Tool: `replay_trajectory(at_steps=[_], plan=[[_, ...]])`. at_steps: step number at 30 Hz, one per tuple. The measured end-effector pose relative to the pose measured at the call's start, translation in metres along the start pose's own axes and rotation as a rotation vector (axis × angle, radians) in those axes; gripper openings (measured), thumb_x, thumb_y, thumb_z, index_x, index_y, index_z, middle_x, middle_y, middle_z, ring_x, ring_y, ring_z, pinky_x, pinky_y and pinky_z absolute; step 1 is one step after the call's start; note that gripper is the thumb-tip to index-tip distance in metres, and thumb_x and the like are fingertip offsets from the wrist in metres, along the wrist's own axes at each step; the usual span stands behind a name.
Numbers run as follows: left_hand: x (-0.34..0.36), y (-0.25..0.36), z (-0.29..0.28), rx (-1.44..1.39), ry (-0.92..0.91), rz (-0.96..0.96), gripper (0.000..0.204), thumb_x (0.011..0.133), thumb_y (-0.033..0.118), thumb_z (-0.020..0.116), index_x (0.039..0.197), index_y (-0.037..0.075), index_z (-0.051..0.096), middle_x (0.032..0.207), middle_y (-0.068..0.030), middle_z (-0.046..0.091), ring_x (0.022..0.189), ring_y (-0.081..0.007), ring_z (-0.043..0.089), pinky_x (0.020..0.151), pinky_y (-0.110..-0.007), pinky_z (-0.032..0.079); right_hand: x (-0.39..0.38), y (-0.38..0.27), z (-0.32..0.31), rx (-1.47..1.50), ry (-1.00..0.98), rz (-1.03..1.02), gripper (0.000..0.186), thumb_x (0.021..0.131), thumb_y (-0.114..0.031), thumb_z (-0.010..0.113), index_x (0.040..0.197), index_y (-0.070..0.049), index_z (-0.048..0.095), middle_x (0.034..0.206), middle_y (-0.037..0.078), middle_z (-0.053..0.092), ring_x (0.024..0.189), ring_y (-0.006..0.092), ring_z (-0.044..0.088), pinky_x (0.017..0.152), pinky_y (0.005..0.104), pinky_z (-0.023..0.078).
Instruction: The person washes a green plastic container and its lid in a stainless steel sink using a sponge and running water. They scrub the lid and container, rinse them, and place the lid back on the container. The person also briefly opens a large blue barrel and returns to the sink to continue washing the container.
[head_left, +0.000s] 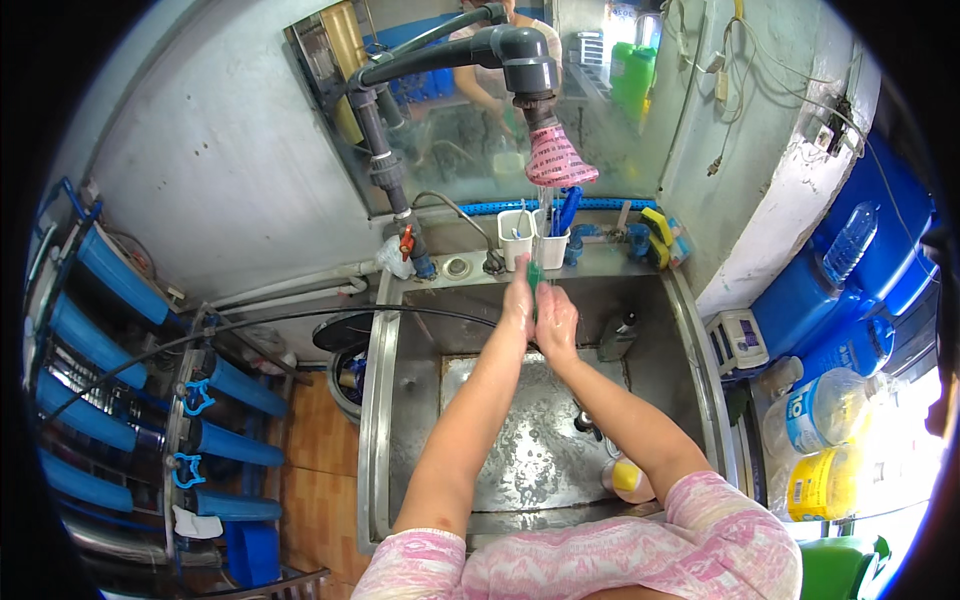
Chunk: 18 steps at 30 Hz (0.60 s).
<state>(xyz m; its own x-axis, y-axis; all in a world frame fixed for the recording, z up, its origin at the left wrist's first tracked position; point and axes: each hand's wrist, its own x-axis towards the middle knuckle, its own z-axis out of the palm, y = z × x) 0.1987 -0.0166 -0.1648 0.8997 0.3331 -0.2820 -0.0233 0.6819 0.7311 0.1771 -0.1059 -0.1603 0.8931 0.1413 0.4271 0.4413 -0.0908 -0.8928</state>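
My left hand [517,303] is closed on a narrow green object [534,272] under water running from a pink-wrapped outlet [556,160]. My right hand [556,320] is beside it with fingers bent and pressed together; what it grips is hidden. Both are over a steel sink [681,370]. A black hose [390,311] runs toward my hands. Behind them stand white holders [515,240] with blue items. A dark bottle [620,337] stands inside the sink at right, and a yellow-labelled container [628,482] lies lower down.
Blue filter housings [230,440] on a frame fill the left. Yellow sponges [655,237] sit on the right ledge. Blue jugs [800,320] and clear plastic bottles [810,420] line the right side. A red-handled valve [406,243] is on the pipe. A mirror [610,120] reflects people.
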Motion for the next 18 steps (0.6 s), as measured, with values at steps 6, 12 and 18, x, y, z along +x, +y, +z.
replay_trajectory(at_steps=[6, 12, 18], plan=[[-0.042, -0.029, -0.043, 0.712, -0.127, 0.619, 0.074, 0.086, 0.017, 0.06, 0.147, 0.003, 0.021, 0.138, -0.0162, 0.039, 0.117, -0.0258, 0.05, 0.094, -0.035, 0.043, 0.058, 0.001, -0.03, 0.873, -0.197, 0.771, 0.038, 0.097, -0.033, 0.049, 0.109, 0.002, 0.061, 0.097, 0.01, 0.067, 0.084, 0.0211, 0.065, 0.079, 0.0337, 0.052], [-0.052, 0.005, -0.051, 0.4, 0.19, 0.387, 0.069, 0.073, 0.009, 0.071, 0.132, -0.001, 0.037, 0.118, -0.0151, 0.053, 0.088, -0.0158, 0.059, 0.076, -0.028, 0.049, 0.038, -0.013, -0.043, 0.749, -0.477, 0.762, 0.041, 0.095, -0.036, 0.054, 0.108, 0.003, 0.061, 0.096, 0.01, 0.067, 0.082, 0.0213, 0.066, 0.077, 0.0347, 0.054], [-0.069, -0.001, -0.024, 0.844, 0.324, 0.623, 0.1, 0.057, 0.026, 0.085, 0.136, -0.001, 0.029, 0.121, -0.0171, 0.049, 0.102, -0.0237, 0.054, 0.092, -0.033, 0.045, 0.032, -0.015, -0.036, 0.817, -0.394, 0.712, 0.041, 0.094, -0.034, 0.056, 0.108, 0.004, 0.061, 0.099, 0.011, 0.067, 0.084, 0.0191, 0.065, 0.075, 0.0319, 0.053]])
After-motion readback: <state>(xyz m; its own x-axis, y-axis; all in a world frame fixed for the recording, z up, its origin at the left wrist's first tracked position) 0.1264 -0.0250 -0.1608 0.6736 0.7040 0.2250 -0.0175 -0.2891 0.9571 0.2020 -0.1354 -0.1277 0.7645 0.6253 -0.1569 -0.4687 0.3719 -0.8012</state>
